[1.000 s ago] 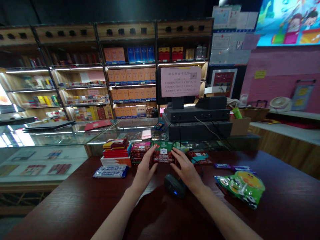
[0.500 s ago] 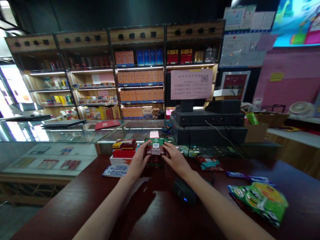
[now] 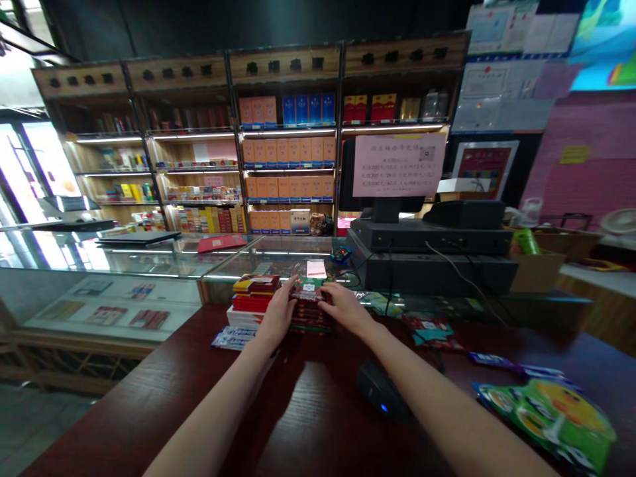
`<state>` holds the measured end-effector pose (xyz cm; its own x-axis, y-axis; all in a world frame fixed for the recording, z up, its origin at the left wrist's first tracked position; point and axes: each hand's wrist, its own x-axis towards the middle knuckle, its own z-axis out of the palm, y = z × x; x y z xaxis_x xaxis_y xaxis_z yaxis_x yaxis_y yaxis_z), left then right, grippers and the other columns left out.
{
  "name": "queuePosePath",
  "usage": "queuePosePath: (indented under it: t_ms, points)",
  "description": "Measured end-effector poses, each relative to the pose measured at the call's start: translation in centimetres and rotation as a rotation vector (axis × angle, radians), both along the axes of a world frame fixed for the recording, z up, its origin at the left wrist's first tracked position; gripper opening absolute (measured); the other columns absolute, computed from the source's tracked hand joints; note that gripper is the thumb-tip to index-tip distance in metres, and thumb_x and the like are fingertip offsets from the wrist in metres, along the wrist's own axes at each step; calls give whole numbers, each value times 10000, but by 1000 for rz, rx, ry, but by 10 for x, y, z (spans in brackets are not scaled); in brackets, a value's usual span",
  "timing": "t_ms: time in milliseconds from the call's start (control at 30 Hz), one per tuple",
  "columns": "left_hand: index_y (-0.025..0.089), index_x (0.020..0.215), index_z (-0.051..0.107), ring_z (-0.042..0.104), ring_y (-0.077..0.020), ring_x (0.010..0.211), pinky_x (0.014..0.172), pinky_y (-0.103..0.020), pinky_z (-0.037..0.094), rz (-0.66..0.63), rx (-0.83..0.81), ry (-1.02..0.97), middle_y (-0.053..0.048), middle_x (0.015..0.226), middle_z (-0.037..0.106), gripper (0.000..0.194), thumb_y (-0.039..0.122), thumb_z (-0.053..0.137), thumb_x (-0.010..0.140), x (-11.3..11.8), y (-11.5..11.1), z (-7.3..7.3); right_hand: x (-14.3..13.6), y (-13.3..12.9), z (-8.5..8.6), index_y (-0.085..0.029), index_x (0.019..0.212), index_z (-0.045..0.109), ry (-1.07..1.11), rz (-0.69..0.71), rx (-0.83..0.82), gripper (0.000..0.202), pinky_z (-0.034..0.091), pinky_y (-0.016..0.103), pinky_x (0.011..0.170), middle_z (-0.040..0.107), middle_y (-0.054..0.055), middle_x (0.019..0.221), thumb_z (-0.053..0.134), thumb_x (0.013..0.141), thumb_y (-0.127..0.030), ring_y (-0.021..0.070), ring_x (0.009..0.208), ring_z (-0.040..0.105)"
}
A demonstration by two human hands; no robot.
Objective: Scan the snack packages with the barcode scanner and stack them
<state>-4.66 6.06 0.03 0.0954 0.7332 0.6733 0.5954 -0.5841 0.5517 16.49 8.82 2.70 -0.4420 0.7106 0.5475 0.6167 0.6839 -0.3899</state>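
Observation:
A stack of dark red and green chocolate packets (image 3: 310, 311) stands on the brown table, against the glass counter. My left hand (image 3: 278, 310) touches the left side of the top packet, and my right hand (image 3: 346, 307) touches its right side. Both hands have their fingers on the edges of that packet, which lies on the stack. Just left of my left hand, red and yellow packets (image 3: 256, 295) are piled on white boxes (image 3: 243, 317). Blue and white packets (image 3: 233, 337) lie in front of them.
A black mouse-like device (image 3: 382, 391) with a blue light sits under my right forearm. Farther right are a red and teal packet (image 3: 432, 331), purple bars (image 3: 491, 360) and a green bag (image 3: 551, 421). A monitor stand (image 3: 427, 238) stands on the glass counter.
The packet between my hands has lowered onto the stack, which now shows more clearly beneath it. The view has shifted slightly, so the surroundings appear farther right.

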Motion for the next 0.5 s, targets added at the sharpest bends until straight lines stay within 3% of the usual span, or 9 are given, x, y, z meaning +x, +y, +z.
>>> queuePosePath:
  t_ms: [500]
  points:
    - [248, 1402, 433, 588, -205, 1234, 1067, -436, 465, 88, -3, 60, -86, 1277, 639, 503, 122, 457, 916, -3, 4, -7, -1, 9, 1, -185, 1124, 718, -59, 37, -19, 266, 468, 375, 1011, 703, 113, 1194, 609, 882, -201, 227, 1116, 648]
